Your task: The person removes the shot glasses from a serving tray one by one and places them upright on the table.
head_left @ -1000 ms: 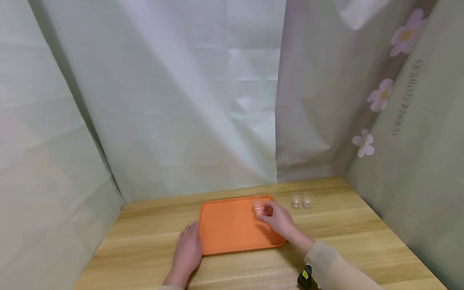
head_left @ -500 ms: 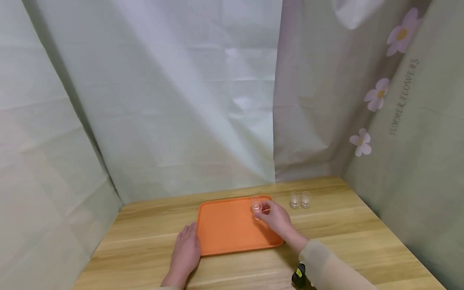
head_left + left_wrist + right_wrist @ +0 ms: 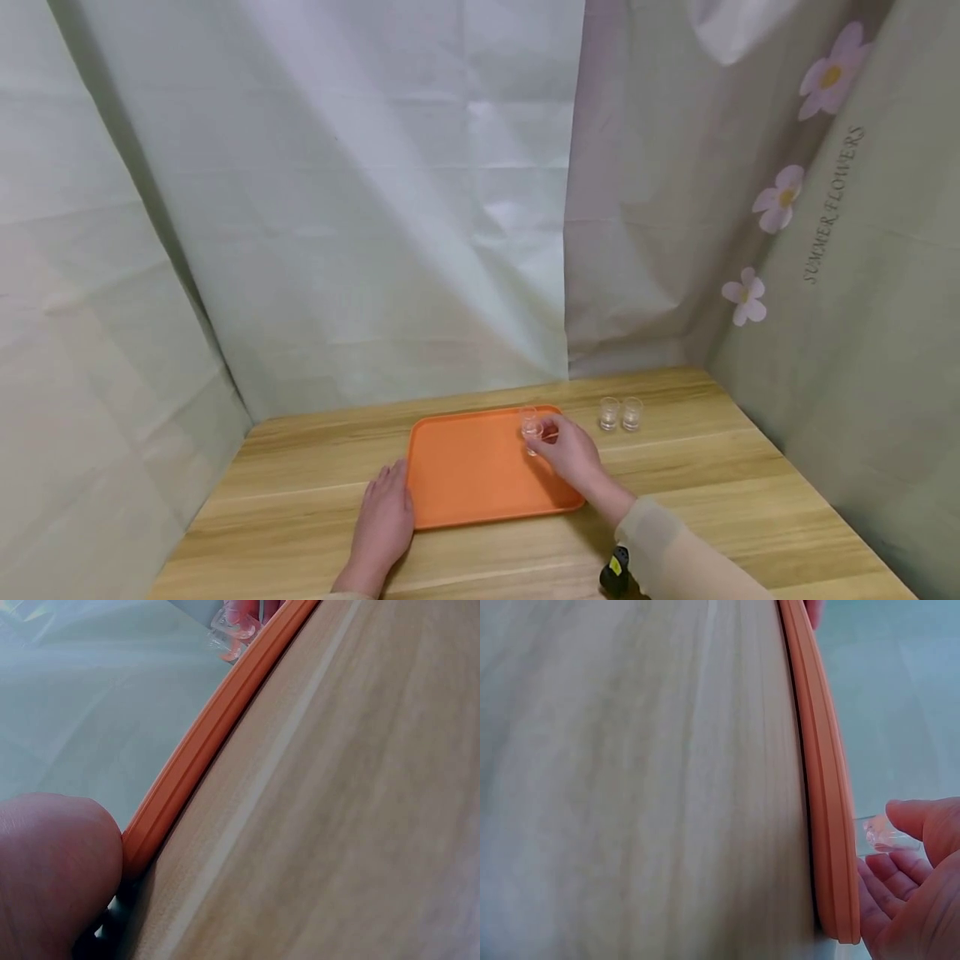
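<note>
An orange tray (image 3: 465, 479) lies on the wooden table. My left hand (image 3: 382, 521) rests flat along its left side, fingers extended; the left wrist view has the thumb (image 3: 67, 862) against the tray's rim. Over the tray's back right part, my right hand (image 3: 567, 454) pinches a small clear shot glass (image 3: 532, 446) between thumb and fingers. A second shot glass (image 3: 528, 413) stands right behind the held one, overlapping it in the head view. In the right wrist view, a clear glass (image 3: 891, 835) shows beyond the thumb, partly hidden by the hand.
Two more shot glasses (image 3: 609, 414) stand side by side on the table (image 3: 675, 475), right of the tray. Pale fabric sheets (image 3: 375, 250) enclose the table at the back and both sides. A black device (image 3: 615, 573) sits at the right wrist.
The head view has shifted slightly. Both hands keep nearly the same places against the tray, and the right hand still holds the shot glass, which has moved only a little.
</note>
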Available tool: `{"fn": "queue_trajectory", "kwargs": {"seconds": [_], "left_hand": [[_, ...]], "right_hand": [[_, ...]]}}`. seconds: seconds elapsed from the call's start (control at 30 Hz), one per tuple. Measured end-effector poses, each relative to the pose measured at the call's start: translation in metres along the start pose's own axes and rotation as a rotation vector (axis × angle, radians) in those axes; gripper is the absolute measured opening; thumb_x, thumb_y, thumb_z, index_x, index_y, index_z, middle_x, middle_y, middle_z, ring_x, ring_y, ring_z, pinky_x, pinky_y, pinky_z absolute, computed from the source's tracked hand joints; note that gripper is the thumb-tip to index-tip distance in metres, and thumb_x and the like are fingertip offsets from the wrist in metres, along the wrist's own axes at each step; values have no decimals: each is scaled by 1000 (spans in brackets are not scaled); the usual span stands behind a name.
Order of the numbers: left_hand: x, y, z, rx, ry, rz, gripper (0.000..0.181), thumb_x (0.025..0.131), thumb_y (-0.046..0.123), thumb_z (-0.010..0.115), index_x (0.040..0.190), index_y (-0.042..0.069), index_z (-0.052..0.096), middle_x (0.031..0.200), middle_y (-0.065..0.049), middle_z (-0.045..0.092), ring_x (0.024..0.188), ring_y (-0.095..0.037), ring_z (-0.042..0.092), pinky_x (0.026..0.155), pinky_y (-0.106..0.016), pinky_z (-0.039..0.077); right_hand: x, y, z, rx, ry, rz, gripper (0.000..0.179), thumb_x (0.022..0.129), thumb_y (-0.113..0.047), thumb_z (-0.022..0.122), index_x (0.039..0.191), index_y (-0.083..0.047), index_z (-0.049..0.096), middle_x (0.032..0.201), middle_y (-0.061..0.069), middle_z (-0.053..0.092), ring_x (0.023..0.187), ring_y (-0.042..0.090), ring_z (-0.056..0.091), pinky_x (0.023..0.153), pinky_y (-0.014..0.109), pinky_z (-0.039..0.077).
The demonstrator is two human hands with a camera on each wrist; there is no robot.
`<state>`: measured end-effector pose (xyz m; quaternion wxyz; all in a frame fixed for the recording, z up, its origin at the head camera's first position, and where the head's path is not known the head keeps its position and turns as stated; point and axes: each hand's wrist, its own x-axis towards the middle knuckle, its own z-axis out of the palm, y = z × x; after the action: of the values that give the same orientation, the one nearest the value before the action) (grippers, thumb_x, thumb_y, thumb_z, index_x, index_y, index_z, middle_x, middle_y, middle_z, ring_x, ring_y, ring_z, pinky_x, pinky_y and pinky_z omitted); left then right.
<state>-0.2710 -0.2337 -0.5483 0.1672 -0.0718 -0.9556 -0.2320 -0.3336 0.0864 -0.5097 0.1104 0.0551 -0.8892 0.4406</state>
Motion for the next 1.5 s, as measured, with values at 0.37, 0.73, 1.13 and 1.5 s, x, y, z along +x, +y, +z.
{"fn": "queue_trajectory", "kwargs": {"seconds": [0.37, 0.73, 1.13, 1.5], "left_hand": [[1, 0, 1, -3, -3, 16, 46, 109, 1, 53, 152, -16, 53, 154, -36, 56, 147, -58, 47, 124, -72, 33], [3, -2, 0, -12, -19, 6, 48, 109, 2, 49, 154, -16, 50, 156, -37, 53, 149, -59, 44, 126, -73, 29], [6, -12, 13, -20, 39, 46, 47, 109, 3, 50, 152, -16, 52, 152, -37, 57, 145, -60, 48, 123, -74, 33], [3, -7, 2, -29, 26, 36, 46, 108, 1, 51, 150, -17, 53, 149, -39, 58, 143, -61, 49, 124, -72, 33]], "right_hand": [[-9, 1, -10, 18, 22, -31, 21, 96, -19, 88, 104, -10, 71, 101, 0, 74, 100, 25, 75, 87, 45, 62], [-19, 14, -42, 21, 64, -6, 21, 97, -19, 87, 110, -9, 74, 105, 1, 74, 97, 22, 77, 84, 42, 64], [-28, 36, -92, -38, 86, 3, 19, 98, -16, 85, 109, -10, 71, 107, 5, 75, 100, 25, 79, 92, 48, 63], [-30, 49, -110, -98, 73, -6, 23, 99, -19, 84, 113, -6, 71, 110, 10, 76, 103, 32, 78, 89, 50, 63]]}}
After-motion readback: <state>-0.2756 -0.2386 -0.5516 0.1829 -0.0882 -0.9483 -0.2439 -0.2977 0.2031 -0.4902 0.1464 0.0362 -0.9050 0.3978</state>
